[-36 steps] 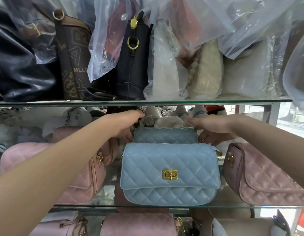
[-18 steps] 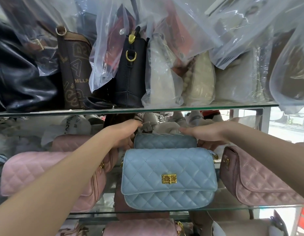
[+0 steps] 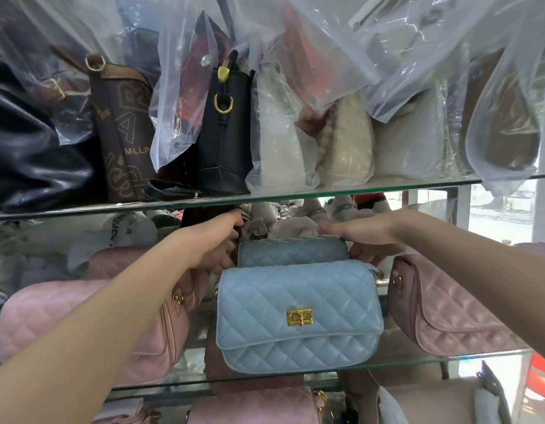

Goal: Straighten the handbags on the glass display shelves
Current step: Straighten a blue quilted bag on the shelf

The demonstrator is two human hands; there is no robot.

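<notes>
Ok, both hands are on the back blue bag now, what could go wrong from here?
First, the left grip and right grip hold the rear blue bag directly behind the front blue bag, which stands close to the front edge of the middle glass shelf; pulling forward could push it off.
Second, the pink bag and mauve bag crowd either side, so the forearms could knock them askew.

— Anything worn on the arms?
— Nothing but bare left forearm [image 3: 112, 316] and bare right forearm [image 3: 479, 264], right up to the frame edge.
— And the hands?
— Left hand [image 3: 216, 243], right hand [image 3: 366, 237]: bare too, smooth, slender-fingered. Nails too small to tell.
</notes>
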